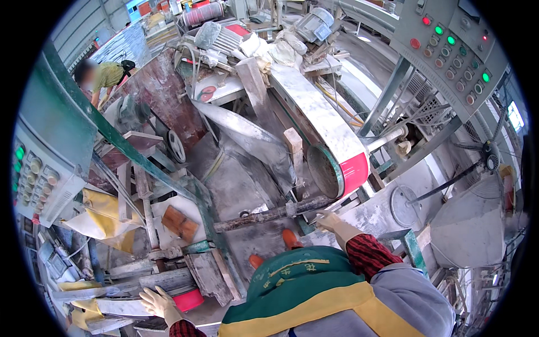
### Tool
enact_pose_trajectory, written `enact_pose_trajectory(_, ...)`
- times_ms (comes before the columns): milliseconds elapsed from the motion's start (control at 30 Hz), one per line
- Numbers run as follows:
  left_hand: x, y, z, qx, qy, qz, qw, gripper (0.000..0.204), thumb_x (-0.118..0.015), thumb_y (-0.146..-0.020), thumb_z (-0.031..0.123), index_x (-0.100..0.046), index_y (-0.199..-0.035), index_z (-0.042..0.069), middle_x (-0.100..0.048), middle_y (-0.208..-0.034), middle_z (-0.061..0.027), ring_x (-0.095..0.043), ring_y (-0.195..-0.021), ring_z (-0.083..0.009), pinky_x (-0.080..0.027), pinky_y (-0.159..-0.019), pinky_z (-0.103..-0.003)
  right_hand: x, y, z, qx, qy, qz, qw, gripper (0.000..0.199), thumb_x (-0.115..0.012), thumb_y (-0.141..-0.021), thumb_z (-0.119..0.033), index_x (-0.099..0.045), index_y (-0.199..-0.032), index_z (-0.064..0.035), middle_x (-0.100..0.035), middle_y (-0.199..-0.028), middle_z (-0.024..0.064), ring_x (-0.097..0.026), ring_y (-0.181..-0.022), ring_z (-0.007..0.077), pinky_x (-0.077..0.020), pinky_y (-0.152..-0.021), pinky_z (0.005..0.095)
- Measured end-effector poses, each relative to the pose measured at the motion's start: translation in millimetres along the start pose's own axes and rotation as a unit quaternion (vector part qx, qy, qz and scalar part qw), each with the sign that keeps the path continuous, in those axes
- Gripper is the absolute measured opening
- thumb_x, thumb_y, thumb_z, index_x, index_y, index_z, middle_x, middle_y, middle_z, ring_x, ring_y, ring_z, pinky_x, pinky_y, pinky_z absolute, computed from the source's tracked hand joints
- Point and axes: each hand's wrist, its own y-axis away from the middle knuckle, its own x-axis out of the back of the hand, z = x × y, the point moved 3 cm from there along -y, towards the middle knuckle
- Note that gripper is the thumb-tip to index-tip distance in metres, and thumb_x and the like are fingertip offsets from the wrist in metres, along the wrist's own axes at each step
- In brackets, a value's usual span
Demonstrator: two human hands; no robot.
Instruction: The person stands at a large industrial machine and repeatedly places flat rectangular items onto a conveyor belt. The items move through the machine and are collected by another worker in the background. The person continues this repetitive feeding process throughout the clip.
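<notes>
My left hand (159, 305), in a cream glove, is at the lower left with its fingers spread. It lies beside a pale machine beam (120, 306) and a red curved end piece (189, 300), holding nothing I can see. My right hand (336, 224), also gloved, reaches over the edge of the machine frame. Its fingers stretch toward the end of a worn horizontal bar (275, 214); whether they touch it I cannot tell. Beyond that hand is a long white belt guard (320, 104) with a red end (355, 173).
Control panels with buttons stand at right (455, 56) and left (42, 180). A green frame beam (132, 147) crosses the left side. A brown block (179, 223) lies on a pale sheet. A fan (490, 156) is at right. Another person (106, 76) bends over at the far left.
</notes>
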Motion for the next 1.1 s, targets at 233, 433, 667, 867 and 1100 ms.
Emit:
enact_pose_trajectory(233,6.7,13.6,4.9,-0.049,-0.016,0.011,0.999,0.061,-0.033,-0.096,0.046,-0.023,-0.143,0.008,-0.018,-0.150,-0.0082,-0.019,-0.136,-0.0314,-0.017,-0.111,-0.043,-49.8,-3.7,-50.9,0.064,-0.046,-0.099,0.992,0.052,-0.054,-0.086,-0.014,-0.040,-0.135,-0.0072,-0.064,-0.085,0.0109,-0.060,-0.064,0.0155,-0.0497,-0.056,0.0276)
enact_pose_trajectory(433,9.7,18.9,13.1,-0.064,-0.003,0.030,0.997,0.060,-0.037,-0.095,0.043,-0.026,-0.141,0.006,-0.022,-0.149,-0.0093,-0.022,-0.135,-0.0323,-0.018,-0.111,-0.042,-23.9,-27.1,41.5,0.040,0.057,-0.034,0.997,0.051,-0.056,-0.082,-0.014,-0.046,-0.131,-0.0078,-0.066,-0.080,0.0130,-0.061,-0.059,0.0159,-0.0502,-0.052,0.0284)
enact_pose_trajectory(667,6.1,26.7,12.6,-0.067,0.000,0.066,0.996,0.061,-0.041,-0.094,0.042,-0.028,-0.140,0.004,-0.023,-0.148,-0.0097,-0.023,-0.134,-0.0331,-0.018,-0.111,-0.043,7.5,20.9,45.4,-0.033,0.111,0.024,0.993,0.055,-0.056,-0.078,-0.016,-0.047,-0.132,-0.0085,-0.066,-0.076,0.0157,-0.063,-0.057,0.0192,-0.0530,-0.054,0.0295)
enact_pose_trajectory(867,10.3,33.0,17.2,-0.062,0.004,0.057,0.996,0.064,-0.043,-0.092,0.042,-0.027,-0.140,0.003,-0.023,-0.148,-0.0099,-0.022,-0.134,-0.0348,-0.017,-0.111,-0.044,1.8,37.8,21.1,-0.072,0.083,0.000,0.994,0.056,-0.057,-0.072,-0.017,-0.053,-0.128,-0.0171,-0.068,-0.089,0.0156,-0.067,-0.069,0.0211,-0.0541,-0.063,0.0329)
enact_pose_trajectory(1100,5.8,35.4,22.2,-0.075,-0.003,0.071,0.995,0.065,-0.043,-0.092,0.043,-0.026,-0.140,0.003,-0.022,-0.149,-0.0117,-0.022,-0.134,-0.0352,-0.017,-0.111,-0.045,-23.1,-8.4,43.2,0.029,0.135,-0.010,0.990,0.058,-0.056,-0.074,-0.016,-0.048,-0.131,-0.0097,-0.067,-0.081,0.0152,-0.064,-0.061,0.0176,-0.0524,-0.056,0.0303)
